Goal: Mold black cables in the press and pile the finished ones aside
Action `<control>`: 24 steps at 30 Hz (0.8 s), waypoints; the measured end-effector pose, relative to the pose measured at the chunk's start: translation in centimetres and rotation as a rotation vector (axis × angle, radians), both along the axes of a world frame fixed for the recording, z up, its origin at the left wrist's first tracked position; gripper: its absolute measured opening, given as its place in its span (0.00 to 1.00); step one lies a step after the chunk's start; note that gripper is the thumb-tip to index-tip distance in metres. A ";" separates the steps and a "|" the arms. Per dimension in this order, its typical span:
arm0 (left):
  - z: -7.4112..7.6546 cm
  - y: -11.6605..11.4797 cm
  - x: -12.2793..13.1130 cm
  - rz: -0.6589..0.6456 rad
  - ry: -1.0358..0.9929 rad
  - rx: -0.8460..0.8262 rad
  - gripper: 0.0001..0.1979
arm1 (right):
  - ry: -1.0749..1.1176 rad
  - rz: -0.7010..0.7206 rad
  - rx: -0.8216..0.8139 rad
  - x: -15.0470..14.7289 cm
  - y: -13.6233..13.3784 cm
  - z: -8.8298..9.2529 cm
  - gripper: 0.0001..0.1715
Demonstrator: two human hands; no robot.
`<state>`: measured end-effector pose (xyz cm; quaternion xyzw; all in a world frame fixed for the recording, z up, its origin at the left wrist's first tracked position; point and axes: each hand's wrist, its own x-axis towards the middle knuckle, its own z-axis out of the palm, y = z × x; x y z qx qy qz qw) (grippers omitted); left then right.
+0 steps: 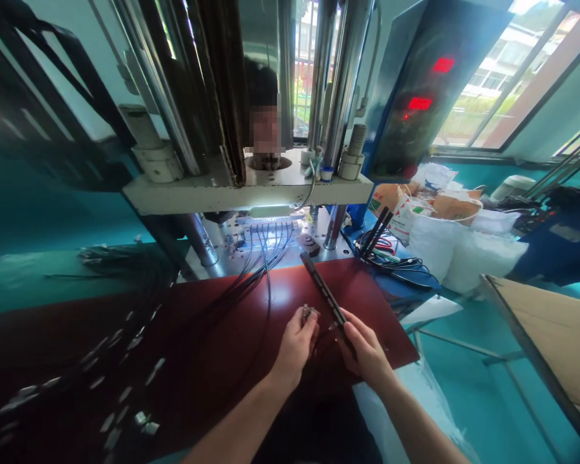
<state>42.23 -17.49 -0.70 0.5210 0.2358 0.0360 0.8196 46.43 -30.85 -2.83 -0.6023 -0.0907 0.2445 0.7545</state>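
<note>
A slotted dark metal bar [325, 293] lies clenched at its lower end in the right hand [365, 351], its far end pointing toward 12 o'clock above a red-brown mat [212, 335]. Just beside it, the left hand [294, 345] has its fingers [302, 328] curled around a small metal fitting [308, 314]. Thin black cables [265, 270] cross the mat at 11 o'clock, running into a press [246, 190]. At 1 o'clock, a cable bundle [391, 265] lies on a blue bench [396, 287]. At 2 o'clock, brown paper packets [457, 207] sit against bulging white sacks [478, 254], whose contents are hidden.
</note>
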 end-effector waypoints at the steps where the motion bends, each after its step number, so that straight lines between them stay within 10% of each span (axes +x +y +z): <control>1: -0.1 0.1 0.1 0.041 0.001 -0.003 0.17 | 0.021 0.017 0.014 0.0 -0.1 -0.1 0.31; 10: 1.7 0.1 0.5 -0.125 0.050 -0.110 0.14 | -0.015 0.140 0.001 0.2 -0.5 0.1 0.28; 24: -0.2 0.7 -0.1 -0.077 -0.071 0.005 0.13 | -0.027 0.034 -0.004 0.0 0.1 -0.1 0.25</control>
